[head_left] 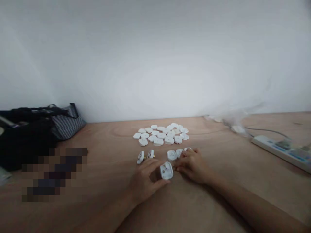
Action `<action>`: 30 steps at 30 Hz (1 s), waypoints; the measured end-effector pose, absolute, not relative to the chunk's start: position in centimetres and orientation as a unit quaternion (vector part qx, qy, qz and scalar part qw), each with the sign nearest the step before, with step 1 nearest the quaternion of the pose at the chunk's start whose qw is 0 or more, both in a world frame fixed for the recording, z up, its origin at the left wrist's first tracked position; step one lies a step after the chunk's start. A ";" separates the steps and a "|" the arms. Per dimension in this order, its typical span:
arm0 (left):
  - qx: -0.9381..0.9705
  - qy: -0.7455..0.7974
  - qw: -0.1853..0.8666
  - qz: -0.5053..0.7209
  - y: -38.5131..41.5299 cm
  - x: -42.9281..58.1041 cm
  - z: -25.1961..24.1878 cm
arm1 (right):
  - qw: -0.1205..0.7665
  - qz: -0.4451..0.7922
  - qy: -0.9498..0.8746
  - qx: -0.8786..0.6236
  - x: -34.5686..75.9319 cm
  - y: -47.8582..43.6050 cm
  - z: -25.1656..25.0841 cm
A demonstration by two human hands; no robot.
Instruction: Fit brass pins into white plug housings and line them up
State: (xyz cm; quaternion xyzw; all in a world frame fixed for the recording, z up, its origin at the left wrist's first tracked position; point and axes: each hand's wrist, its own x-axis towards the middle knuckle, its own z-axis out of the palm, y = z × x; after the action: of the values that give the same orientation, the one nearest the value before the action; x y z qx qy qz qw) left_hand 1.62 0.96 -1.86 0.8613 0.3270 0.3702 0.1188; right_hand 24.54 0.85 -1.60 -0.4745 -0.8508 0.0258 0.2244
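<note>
My left hand (147,179) grips a white plug housing (166,171) between thumb and fingers, with its hollow inner side facing me. Just to the right, my right hand (193,165) rests low over the table with its fingers curled together; whatever is in them is hidden. Its fingers partly cover a short row of white plug shells, among them an open shell (171,155) at the left end. Beyond my left hand, two plug halves with brass pins stand on edge, the nearer one being a pinned plug base (140,157).
A cluster of several white plug covers (158,141) lies farther back. On the right are a white power strip (279,150), a grey cable (267,130) and clear plastic (233,115). A black bag (26,136) sits at left, behind a blurred-out dark object (55,174).
</note>
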 end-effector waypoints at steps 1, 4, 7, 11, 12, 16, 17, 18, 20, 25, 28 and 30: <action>0.862 0.327 0.116 0.368 1.0 1.6 -1.8 | 0.237 0.025 -0.848 -0.474 24.6 0.8 -1.6; 0.863 0.336 0.103 0.364 0.9 1.7 -1.8 | 0.299 0.044 -0.827 -0.473 24.6 0.6 -1.5; 0.865 0.346 0.090 0.352 0.9 1.7 -1.7 | 0.396 0.112 -0.785 -0.462 24.2 0.0 -1.3; 0.863 0.369 0.066 0.338 0.7 1.9 -1.6 | 0.470 0.252 -0.742 -0.407 23.4 -0.7 -1.0; 0.863 0.372 0.063 0.336 0.7 1.9 -1.6 | 0.472 0.279 -0.738 -0.394 23.2 -0.8 -0.9; 0.867 0.367 0.066 0.330 0.5 2.1 -1.5 | 0.447 0.294 -0.754 -0.381 22.9 -0.9 -0.9; 0.868 0.365 0.068 0.330 0.5 2.1 -1.5 | 0.436 0.284 -0.764 -0.383 23.0 -0.8 -0.9; 0.869 0.362 0.071 0.330 0.5 2.1 -1.4 | 0.425 0.274 -0.773 -0.382 23.1 -0.8 -0.9; 0.872 0.354 0.074 0.329 0.4 2.1 -1.4 | 0.408 0.254 -0.791 -0.380 23.3 -0.7 -0.8; 0.873 0.351 0.074 0.330 0.4 2.1 -1.5 | 0.380 0.217 -0.822 -0.364 23.6 -0.8 -0.6; 0.872 0.349 0.078 0.335 0.4 2.1 -1.5 | 0.379 0.213 -0.827 -0.355 23.6 -0.9 -0.6; 0.871 0.347 0.082 0.338 0.3 2.1 -1.5 | 0.385 0.209 -0.825 -0.357 23.6 -0.9 -0.7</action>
State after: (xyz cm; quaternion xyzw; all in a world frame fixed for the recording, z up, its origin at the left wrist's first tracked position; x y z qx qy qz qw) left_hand 2.09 0.32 -1.48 0.8711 0.3470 0.3376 0.0824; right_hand 23.57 -0.85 -0.68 -0.3567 -0.8249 0.2090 0.3855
